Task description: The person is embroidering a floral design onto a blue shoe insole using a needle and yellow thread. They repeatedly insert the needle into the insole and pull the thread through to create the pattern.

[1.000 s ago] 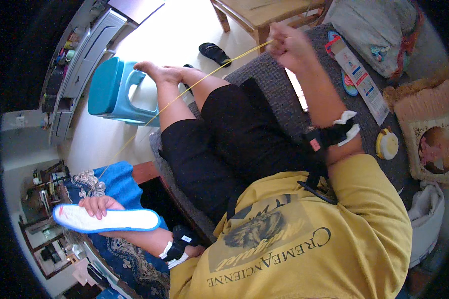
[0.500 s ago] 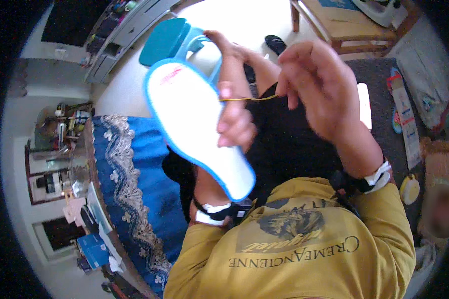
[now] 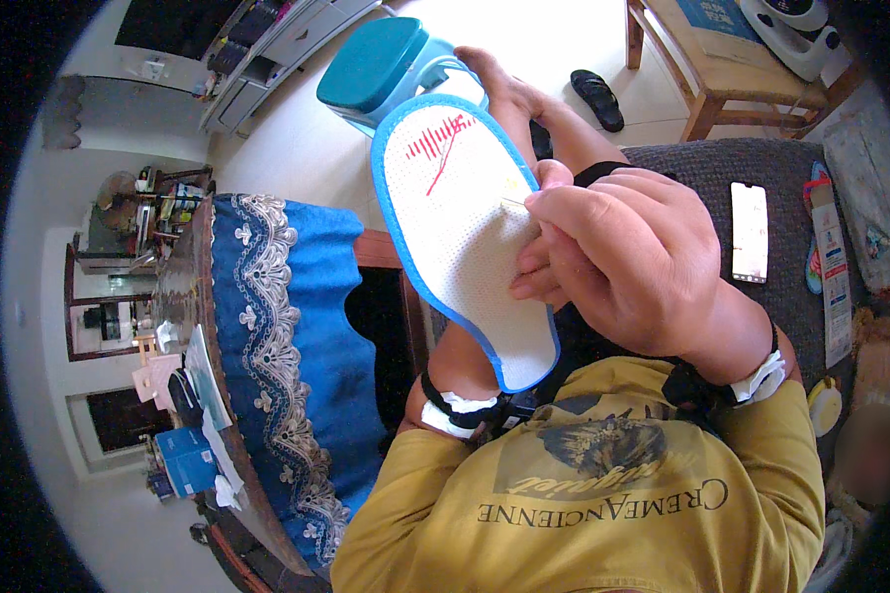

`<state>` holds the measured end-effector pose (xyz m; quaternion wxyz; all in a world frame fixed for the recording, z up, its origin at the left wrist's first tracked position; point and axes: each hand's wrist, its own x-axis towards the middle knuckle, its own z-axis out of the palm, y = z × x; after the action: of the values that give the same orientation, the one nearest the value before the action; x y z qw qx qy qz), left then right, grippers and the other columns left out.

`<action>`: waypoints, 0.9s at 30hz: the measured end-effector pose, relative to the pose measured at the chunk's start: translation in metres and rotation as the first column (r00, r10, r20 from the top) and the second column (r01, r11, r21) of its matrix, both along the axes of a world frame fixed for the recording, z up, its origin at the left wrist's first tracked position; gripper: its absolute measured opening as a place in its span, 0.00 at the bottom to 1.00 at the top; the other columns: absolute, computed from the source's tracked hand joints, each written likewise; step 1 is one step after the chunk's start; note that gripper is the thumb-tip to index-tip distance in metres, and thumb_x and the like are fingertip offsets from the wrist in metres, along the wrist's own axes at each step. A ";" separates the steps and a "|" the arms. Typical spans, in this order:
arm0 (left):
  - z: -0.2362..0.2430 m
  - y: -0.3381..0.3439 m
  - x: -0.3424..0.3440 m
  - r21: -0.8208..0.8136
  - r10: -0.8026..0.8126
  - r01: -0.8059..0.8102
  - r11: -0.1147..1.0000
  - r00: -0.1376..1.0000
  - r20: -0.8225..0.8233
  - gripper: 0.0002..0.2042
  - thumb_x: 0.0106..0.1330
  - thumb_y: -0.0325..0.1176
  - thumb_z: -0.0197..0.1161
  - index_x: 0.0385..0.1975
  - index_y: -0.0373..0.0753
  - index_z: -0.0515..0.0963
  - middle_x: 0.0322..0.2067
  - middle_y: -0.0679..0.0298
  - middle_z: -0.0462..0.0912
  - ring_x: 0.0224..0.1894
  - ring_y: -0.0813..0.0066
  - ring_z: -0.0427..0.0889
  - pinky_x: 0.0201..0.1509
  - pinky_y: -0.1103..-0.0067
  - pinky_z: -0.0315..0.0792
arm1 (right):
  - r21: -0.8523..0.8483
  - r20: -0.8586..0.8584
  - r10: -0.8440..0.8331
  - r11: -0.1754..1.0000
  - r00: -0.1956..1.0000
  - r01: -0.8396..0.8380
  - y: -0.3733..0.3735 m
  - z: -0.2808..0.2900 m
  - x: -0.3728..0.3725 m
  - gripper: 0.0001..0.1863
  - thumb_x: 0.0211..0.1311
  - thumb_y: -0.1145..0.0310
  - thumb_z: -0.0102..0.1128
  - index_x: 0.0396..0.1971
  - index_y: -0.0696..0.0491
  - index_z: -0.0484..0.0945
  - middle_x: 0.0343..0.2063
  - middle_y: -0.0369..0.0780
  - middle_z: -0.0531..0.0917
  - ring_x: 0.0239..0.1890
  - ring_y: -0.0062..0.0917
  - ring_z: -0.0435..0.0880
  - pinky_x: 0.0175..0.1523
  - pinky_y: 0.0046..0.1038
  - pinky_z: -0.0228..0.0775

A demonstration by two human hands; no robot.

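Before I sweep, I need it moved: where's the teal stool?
In the head view, the stool is upper left of centre, left of a bare foot and partly behind the insole.

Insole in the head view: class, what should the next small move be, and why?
Probably ease the thin needle-like piece into the white insole near the small yellow patch. The right hand pinches it with its tip at the insole's upper face, close to that patch. Whether the tip has already pierced the surface is too small to tell.
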<state>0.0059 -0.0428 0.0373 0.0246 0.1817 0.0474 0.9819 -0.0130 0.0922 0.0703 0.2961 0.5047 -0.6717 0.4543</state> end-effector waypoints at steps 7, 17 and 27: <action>-0.047 -0.008 -0.003 -0.042 -0.362 0.364 0.930 0.897 -0.254 0.40 0.51 0.72 0.43 0.53 0.43 0.63 0.33 0.59 0.71 0.24 0.77 0.72 0.22 0.84 0.68 | 0.026 0.014 0.023 0.999 1.000 -0.024 0.001 0.002 -0.001 0.07 0.47 0.81 0.57 0.29 0.61 0.73 0.15 0.37 0.76 0.15 0.27 0.76 0.22 0.24 0.67; -0.024 -0.006 0.008 -0.147 -0.204 0.201 0.969 0.979 -0.005 0.30 0.59 0.55 0.44 0.56 0.40 0.57 0.41 0.56 0.67 0.37 0.70 0.69 0.35 0.79 0.65 | 0.080 0.013 0.009 0.997 1.000 -0.010 0.004 0.002 -0.003 0.07 0.46 0.80 0.56 0.29 0.60 0.72 0.16 0.38 0.76 0.17 0.28 0.77 0.23 0.25 0.67; 0.009 0.002 0.026 -0.826 0.424 -0.294 0.481 0.903 -0.075 0.07 0.61 0.28 0.54 0.36 0.35 0.67 0.34 0.61 0.77 0.36 0.79 0.76 0.43 0.82 0.69 | -0.556 0.682 0.685 0.714 0.256 -0.425 0.012 -0.035 -0.035 0.14 0.52 0.71 0.60 0.39 0.58 0.75 0.33 0.37 0.80 0.35 0.18 0.77 0.44 0.22 0.70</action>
<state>0.0315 -0.0411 0.0461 -0.0966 0.0660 0.5331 0.8379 -0.0477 0.1042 0.0349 -0.1968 0.3692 -0.4333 0.7983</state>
